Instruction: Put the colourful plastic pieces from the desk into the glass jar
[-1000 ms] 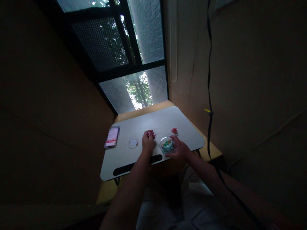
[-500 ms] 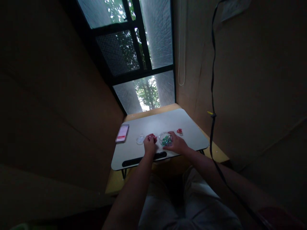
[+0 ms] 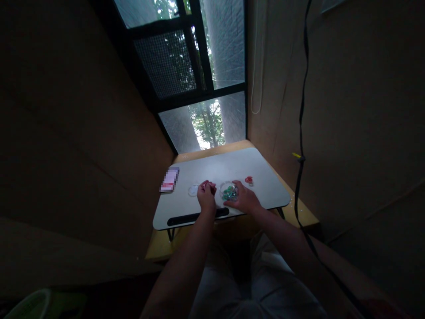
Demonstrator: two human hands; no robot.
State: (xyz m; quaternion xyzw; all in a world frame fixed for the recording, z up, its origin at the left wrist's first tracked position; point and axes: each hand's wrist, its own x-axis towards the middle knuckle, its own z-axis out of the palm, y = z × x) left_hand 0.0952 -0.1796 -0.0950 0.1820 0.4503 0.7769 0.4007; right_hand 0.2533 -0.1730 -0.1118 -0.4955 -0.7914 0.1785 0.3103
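A small clear round container with green and blue bits inside stands on a grey lap table. My right hand rests against its right side, fingers curled around it. My left hand is closed on a few small red pieces just left of the container. A clear round lid lies flat to the left of my left hand. One more small red piece lies on the table beyond my right hand.
A small flat card or packet lies at the table's left edge. A black slot runs along the near edge. A window is behind the table, walls close on both sides, and a black cable hangs at right.
The view shifted as my head moved. My left hand stays closed on the red pieces and has come nearer the container; my right hand keeps its place at the container.
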